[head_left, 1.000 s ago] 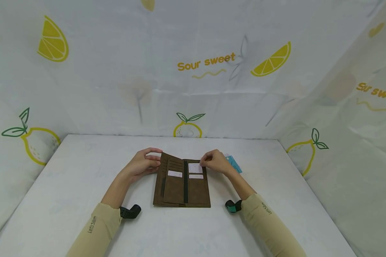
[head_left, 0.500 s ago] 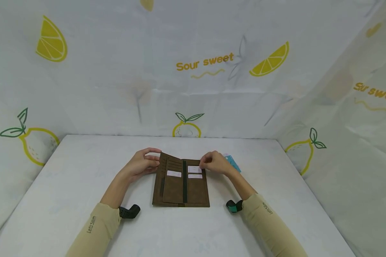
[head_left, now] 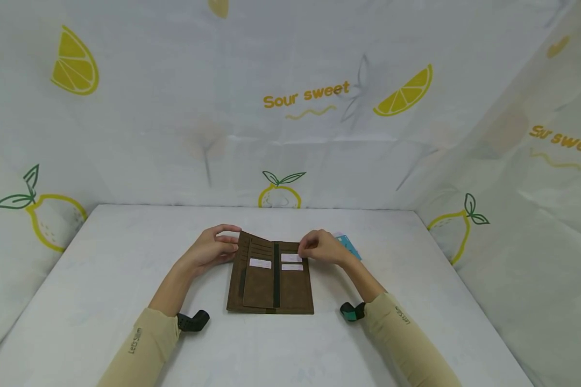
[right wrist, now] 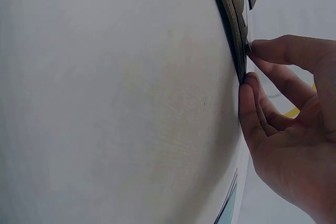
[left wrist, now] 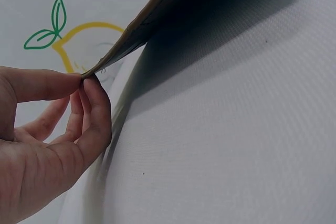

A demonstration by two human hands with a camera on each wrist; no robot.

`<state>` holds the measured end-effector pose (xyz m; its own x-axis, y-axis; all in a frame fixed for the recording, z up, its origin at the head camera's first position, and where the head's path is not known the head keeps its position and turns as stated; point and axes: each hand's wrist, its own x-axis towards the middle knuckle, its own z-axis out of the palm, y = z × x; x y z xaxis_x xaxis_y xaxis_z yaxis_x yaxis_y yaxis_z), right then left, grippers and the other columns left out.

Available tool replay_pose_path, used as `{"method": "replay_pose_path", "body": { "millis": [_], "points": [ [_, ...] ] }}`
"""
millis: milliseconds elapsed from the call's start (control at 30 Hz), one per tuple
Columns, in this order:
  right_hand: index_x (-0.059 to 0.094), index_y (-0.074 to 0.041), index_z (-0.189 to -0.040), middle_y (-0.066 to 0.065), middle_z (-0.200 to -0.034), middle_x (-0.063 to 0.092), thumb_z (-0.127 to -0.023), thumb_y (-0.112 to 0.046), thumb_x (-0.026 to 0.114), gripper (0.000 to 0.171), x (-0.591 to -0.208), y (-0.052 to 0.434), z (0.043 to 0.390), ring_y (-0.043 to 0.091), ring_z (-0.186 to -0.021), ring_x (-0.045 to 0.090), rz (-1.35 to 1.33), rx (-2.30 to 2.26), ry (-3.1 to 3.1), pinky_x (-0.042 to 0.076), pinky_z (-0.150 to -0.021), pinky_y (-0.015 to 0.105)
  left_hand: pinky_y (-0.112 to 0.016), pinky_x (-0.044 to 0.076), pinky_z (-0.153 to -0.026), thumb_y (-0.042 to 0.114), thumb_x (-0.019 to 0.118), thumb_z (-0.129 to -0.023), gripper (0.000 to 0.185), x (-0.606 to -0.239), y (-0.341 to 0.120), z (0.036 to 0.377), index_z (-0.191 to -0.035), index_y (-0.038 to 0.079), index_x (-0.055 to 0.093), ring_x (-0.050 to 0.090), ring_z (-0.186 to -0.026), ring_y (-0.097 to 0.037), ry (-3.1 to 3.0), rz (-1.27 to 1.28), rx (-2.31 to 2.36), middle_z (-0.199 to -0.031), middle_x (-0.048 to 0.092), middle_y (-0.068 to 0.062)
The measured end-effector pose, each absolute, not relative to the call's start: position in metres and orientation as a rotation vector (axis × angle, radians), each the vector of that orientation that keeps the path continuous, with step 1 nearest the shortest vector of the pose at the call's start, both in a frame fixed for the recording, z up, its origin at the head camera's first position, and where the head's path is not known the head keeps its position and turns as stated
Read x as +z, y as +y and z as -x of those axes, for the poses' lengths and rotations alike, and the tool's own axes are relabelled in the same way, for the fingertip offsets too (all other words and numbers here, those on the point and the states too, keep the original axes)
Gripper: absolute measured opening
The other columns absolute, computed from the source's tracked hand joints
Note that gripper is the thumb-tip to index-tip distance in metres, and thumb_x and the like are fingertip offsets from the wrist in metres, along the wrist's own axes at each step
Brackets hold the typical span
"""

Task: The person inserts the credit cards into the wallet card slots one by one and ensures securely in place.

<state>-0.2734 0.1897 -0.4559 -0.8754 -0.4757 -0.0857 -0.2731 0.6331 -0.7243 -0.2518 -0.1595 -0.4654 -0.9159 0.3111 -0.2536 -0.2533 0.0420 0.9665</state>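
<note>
Head view: a white surface (head_left: 101, 279) enclosed by lemon-print fabric walls (head_left: 174, 107) carries a long brown wallet (head_left: 271, 279), lying open and flat near the middle. All positions below are taken from the wallet. Its left flap is raised off the surface; the left hand (head_left: 212, 250) pinches that flap's far left corner between thumb and fingertips, as the left wrist view confirms at the edge (left wrist: 86, 77). The right hand (head_left: 321, 247) is at the wallet's far right edge, its grip pressed against the edge with thumb on top and fingers (right wrist: 252, 103) below. Beyond the right hand, just beside the wallet's right side, lies a teal card (head_left: 351, 246), partly hidden. Three white cards (head_left: 291, 258) sit in the wallet's slots: one on the left panel, two on the right panel next to the right hand's fingertips.
</note>
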Motion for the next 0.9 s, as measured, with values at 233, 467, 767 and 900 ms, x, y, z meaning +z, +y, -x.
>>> {"method": "replay_pose_path", "body": {
  "millis": [233, 467, 767, 900],
  "points": [
    [0.080, -0.005, -0.092, 0.012, -0.107, 0.077, -0.097, -0.008, 0.076, 0.007, -0.456, 0.192, 0.274, 0.014, -0.089, 0.059, 0.633, -1.098, 2.564, 0.051, -0.076, 0.028, -0.025, 0.060, -0.086, -0.002, 0.062, -0.102, 0.053, -0.465, -0.160, 0.251, -0.154, 0.004, 0.051, 0.065, -0.094, -0.010, 1.934, -0.066, 1.928, -0.111, 0.063, -0.002],
    [0.082, -0.002, -0.097, 0.016, -0.111, 0.079, -0.098, -0.006, 0.074, 0.009, -0.457, 0.193, 0.273, 0.012, -0.092, 0.064, 0.620, -1.124, 2.579, 0.053, -0.079, 0.026, -0.025, 0.060, -0.086, -0.003, 0.062, -0.102, 0.054, -0.466, -0.160, 0.251, -0.154, 0.004, 0.051, 0.065, -0.093, -0.010, 1.927, -0.067, 1.931, -0.112, 0.062, -0.003],
    [0.082, 0.000, -0.108, 0.017, -0.109, 0.082, -0.100, -0.007, 0.073, 0.014, -0.461, 0.204, 0.272, 0.011, -0.092, 0.073, 0.523, -1.215, 2.653, 0.056, -0.084, 0.022, -0.026, 0.060, -0.086, -0.003, 0.062, -0.102, 0.054, -0.465, -0.160, 0.251, -0.154, 0.004, 0.051, 0.065, -0.093, -0.010, 1.931, -0.069, 1.926, -0.112, 0.062, -0.003],
    [0.081, 0.001, -0.110, 0.018, -0.109, 0.081, -0.101, -0.009, 0.073, 0.016, -0.457, 0.211, 0.271, 0.016, -0.095, 0.075, 0.528, -1.225, 2.674, 0.058, -0.085, 0.024, -0.026, 0.060, -0.087, -0.003, 0.062, -0.102, 0.054, -0.465, -0.159, 0.251, -0.155, 0.004, 0.051, 0.065, -0.094, -0.010, 1.937, -0.073, 1.922, -0.113, 0.062, -0.003]
  ]
}}
